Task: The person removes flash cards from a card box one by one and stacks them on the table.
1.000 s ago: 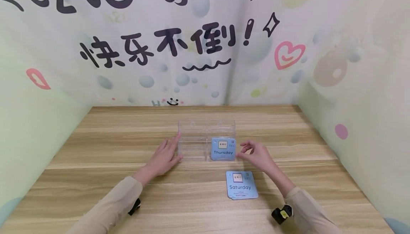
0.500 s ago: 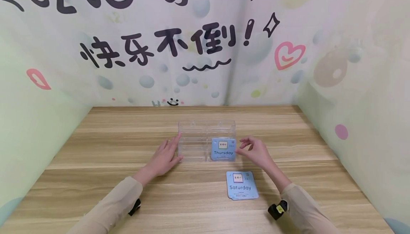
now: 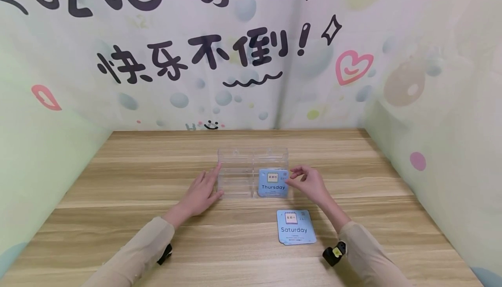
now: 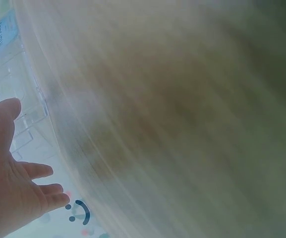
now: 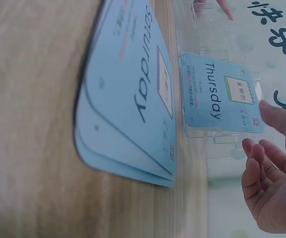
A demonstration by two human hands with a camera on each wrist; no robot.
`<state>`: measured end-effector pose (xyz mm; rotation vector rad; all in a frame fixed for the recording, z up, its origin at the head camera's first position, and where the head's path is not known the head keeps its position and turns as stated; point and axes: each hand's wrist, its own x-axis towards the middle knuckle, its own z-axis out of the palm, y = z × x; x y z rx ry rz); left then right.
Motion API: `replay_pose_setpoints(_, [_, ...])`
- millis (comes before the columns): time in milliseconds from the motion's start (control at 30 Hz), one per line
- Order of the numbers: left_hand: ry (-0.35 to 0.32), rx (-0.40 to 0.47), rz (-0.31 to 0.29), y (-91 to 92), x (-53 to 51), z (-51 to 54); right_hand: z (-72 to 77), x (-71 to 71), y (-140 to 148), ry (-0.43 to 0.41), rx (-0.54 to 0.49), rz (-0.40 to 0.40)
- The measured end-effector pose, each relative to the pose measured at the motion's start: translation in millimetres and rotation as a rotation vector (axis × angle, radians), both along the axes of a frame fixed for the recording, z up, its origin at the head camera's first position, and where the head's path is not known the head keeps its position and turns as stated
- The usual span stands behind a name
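Maybe the rack (image 3: 236, 183) between our loose left hand (image 3: 201, 194) and loose right hand (image 3: 311, 185) tips if we shove Thursday's card (image 3: 272, 183).

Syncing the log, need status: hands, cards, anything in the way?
Left hand at left side of clear rack; right hand at right edge of Thursday card. Card at rack's lower right. Saturday card lying in front; nothing seen blocking.

Booth-like space: printed fabric walls (image 3: 157, 99) enclosing wood-grain tabletop (image 3: 219, 252) on three sides.
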<state>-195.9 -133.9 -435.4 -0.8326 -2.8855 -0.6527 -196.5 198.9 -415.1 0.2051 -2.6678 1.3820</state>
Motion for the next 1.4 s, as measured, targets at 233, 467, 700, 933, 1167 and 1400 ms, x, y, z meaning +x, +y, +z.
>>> replay_pose_setpoints(233, [0.010, -0.005, -0.001, -0.5, -0.9, -1.8, -1.1, -5.2, -5.8, -0.026, -0.057, -0.037])
replay_pose_setpoints(467, [0.003, 0.004, -0.001, -1.3, -0.5, -2.6, -5.6, -9.6, -9.0, -0.014, -0.137, -0.035])
replay_pose_setpoints(700, [-0.002, 0.005, -0.003, -1.8, 0.1, -2.0, -2.7, -10.7, -14.6, -0.059, -0.179, -0.045])
replay_pose_setpoints(933, [-0.005, 0.001, 0.004, -1.5, 0.3, -1.4, -9.7, -14.8, -15.4, -0.055, -0.202, -0.070])
replay_pose_setpoints(1167, [-0.001, 0.004, 0.001, -0.4, 0.4, -0.5, -8.9, -15.1, -14.6, -0.052, -0.228, -0.072])
replay_pose_setpoints(1400, [-0.001, 0.000, -0.001, 0.0, 1.1, 1.6, -8.2, -15.3, -13.0, -0.054, -0.210, -0.070])
